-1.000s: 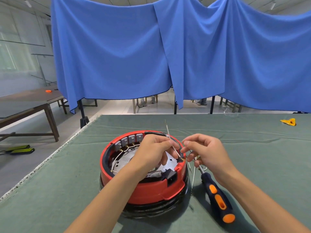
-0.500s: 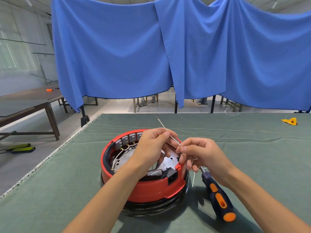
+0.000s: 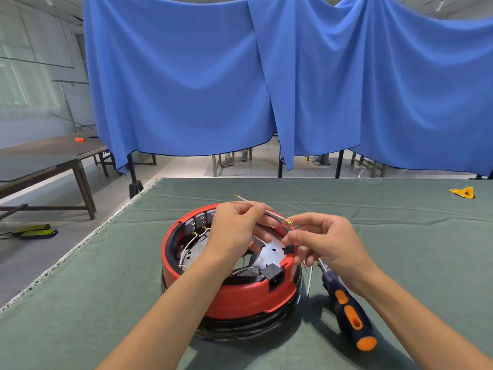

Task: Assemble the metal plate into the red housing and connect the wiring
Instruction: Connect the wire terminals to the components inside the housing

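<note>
Since the earlier frame the white wire (image 3: pixel 257 206) has swung flatter: its free tip now points far-left and its brass terminal (image 3: pixel 289 222) has come clear of the right hand, showing in the gap between the two hands. The right hand (image 3: pixel 326 241) has opened a little and drawn back from the wire.

The left hand (image 3: pixel 237 231) pinches the wire between thumb and forefinger, its other fingers curled loosely over the open top of the red housing (image 3: pixel 240 295). The right hand hovers just right of the housing rim, fingers half curled; thumb and forefinger look nearly closed on each other just below the terminal, and whether they hold anything small cannot be told.

The housing sits near the middle of the green surface (image 3: pixel 80 303), open side up, on a black base — inside it lies the metal plate (image 3: pixel 272 253), perforated and flat on the bottom, partly hidden by the left hand. A row of grey connector blocks (image 3: pixel 198 222) stands along the far-left inner wall with pale wires curving down from them, and a black socket (image 3: pixel 274 276) sits in the near rim.

A screwdriver (image 3: pixel 349 313) with a dark blue and orange handle lies on the surface just right of the housing, under the right wrist. A yellow scrap (image 3: pixel 462 193) lies far right — blue cloth (image 3: pixel 266 76) hangs behind
</note>
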Motion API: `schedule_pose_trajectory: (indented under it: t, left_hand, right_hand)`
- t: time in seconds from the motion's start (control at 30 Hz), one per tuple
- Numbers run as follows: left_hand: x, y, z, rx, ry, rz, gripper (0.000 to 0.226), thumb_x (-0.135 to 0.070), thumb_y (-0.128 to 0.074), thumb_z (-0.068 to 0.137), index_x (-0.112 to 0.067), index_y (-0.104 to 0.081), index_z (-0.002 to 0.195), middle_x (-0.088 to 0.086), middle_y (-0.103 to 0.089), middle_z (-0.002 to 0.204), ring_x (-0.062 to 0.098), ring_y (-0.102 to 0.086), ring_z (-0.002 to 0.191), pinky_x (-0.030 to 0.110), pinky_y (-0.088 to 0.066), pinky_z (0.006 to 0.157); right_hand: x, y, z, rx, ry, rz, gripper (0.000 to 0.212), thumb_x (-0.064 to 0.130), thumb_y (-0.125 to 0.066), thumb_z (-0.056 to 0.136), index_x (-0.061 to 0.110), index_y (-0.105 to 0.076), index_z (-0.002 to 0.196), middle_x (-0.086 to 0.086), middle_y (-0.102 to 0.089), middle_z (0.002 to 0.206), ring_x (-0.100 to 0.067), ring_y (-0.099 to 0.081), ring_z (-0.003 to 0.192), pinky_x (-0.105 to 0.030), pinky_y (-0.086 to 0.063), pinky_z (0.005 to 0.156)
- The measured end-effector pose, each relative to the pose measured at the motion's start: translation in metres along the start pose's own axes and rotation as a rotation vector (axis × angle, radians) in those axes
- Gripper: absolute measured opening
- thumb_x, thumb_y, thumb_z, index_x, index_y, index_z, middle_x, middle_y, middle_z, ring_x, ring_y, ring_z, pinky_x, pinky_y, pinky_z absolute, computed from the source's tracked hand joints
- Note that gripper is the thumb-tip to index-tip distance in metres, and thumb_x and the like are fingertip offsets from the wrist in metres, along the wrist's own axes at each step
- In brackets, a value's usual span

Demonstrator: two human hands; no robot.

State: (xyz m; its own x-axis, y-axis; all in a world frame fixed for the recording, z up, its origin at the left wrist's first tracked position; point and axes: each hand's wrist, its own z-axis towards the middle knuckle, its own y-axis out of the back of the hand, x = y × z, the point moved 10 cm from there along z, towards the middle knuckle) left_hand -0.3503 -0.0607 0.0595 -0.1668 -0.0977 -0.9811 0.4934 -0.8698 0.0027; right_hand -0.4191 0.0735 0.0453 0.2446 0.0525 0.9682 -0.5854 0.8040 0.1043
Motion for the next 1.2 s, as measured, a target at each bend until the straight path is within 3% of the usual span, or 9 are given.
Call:
schedule_pose_trajectory:
  t: [0.27,0.43,0.67,0.73,0.83,0.9,1.0,1.07,1.2]
  left_hand:
    - [-0.003,0.0,0.0,0.008,-0.027,0.028,0.018,-0.013,-0.056,0.094,-0.006,-0.07,0.085,0.004,-0.073,0.068,0.013,-0.059,0.044,0.02,-0.043,0.037]
    - [0.003,-0.011,-0.002,0.106,0.013,0.09,0.012,-0.007,-0.059,0.091,-0.006,-0.07,0.094,0.005,-0.071,0.069,0.014,-0.056,0.043,0.02,-0.039,0.037]
    - [-0.019,0.009,0.005,0.113,-0.054,0.429,0.031,0.002,-0.067,0.081,-0.017,-0.067,0.105,0.006,-0.072,0.088,0.013,-0.055,0.047,0.016,-0.035,0.038]
    - [-0.023,0.013,0.003,0.262,-0.033,0.544,0.044,-0.002,-0.071,0.078,-0.025,-0.062,0.114,0.0,-0.07,0.1,0.007,-0.059,0.057,0.017,-0.042,0.045]
    - [-0.02,0.008,-0.009,0.489,0.016,0.667,0.052,-0.023,-0.079,0.075,-0.031,-0.058,0.122,-0.009,-0.066,0.11,0.0,-0.064,0.075,0.011,-0.047,0.065]
    - [-0.023,0.008,-0.006,0.429,-0.008,0.666,0.038,-0.03,-0.074,0.08,-0.028,-0.063,0.117,-0.011,-0.069,0.103,-0.001,-0.064,0.077,0.007,-0.043,0.062]
    - [-0.031,0.009,0.002,0.291,-0.093,0.652,0.008,-0.025,-0.067,0.086,-0.023,-0.073,0.092,-0.013,-0.069,0.072,-0.005,-0.055,0.056,0.006,-0.036,0.047]
    - [-0.032,0.01,0.003,0.258,-0.112,0.615,0.011,-0.02,-0.066,0.086,-0.02,-0.074,0.078,-0.007,-0.07,0.065,0.001,-0.053,0.051,0.008,-0.035,0.043]
    - [-0.032,0.025,0.006,0.177,-0.084,0.499,0.011,-0.008,-0.065,0.083,-0.01,-0.072,0.074,0.003,-0.07,0.064,0.013,-0.053,0.048,0.01,-0.033,0.037]
  right_hand:
    - [0.001,0.001,-0.001,-0.023,0.018,-0.003,0.005,0.01,-0.068,0.084,0.01,-0.07,0.088,-0.011,-0.073,0.073,-0.018,-0.059,0.043,-0.019,-0.042,0.039]
    - [-0.007,0.02,0.001,-0.205,-0.013,0.066,0.009,0.011,-0.064,0.088,0.007,-0.068,0.082,-0.007,-0.071,0.063,-0.013,-0.056,0.038,-0.018,-0.04,0.037]
    - [-0.016,0.026,0.002,-0.246,-0.088,0.121,0.01,0.014,-0.068,0.085,0.005,-0.07,0.081,-0.007,-0.071,0.063,-0.012,-0.054,0.036,-0.016,-0.039,0.036]
    - [-0.017,0.026,0.002,-0.256,-0.089,0.117,0.011,0.013,-0.067,0.086,0.005,-0.07,0.081,-0.007,-0.071,0.062,-0.011,-0.054,0.036,-0.016,-0.038,0.036]
    - [-0.012,0.025,0.001,-0.253,-0.065,0.074,0.011,0.011,-0.066,0.086,0.006,-0.07,0.078,-0.008,-0.07,0.06,-0.011,-0.053,0.036,-0.015,-0.037,0.035]
    - [-0.004,0.02,0.001,-0.241,-0.027,0.016,0.013,0.01,-0.066,0.087,0.008,-0.07,0.074,-0.008,-0.069,0.057,-0.011,-0.052,0.036,-0.014,-0.036,0.036]
    - [0.009,0.008,0.002,-0.241,0.038,-0.018,0.016,0.008,-0.066,0.086,0.009,-0.07,0.071,-0.006,-0.067,0.053,-0.007,-0.051,0.036,-0.012,-0.037,0.038]
    - [0.016,-0.002,0.004,-0.239,0.056,-0.001,0.014,0.008,-0.066,0.086,0.008,-0.07,0.072,-0.006,-0.066,0.052,-0.006,-0.05,0.036,-0.012,-0.037,0.038]
    - [0.026,-0.02,0.015,-0.275,0.017,0.124,0.012,0.01,-0.067,0.086,0.007,-0.069,0.074,-0.002,-0.067,0.054,-0.006,-0.048,0.036,-0.014,-0.037,0.037]
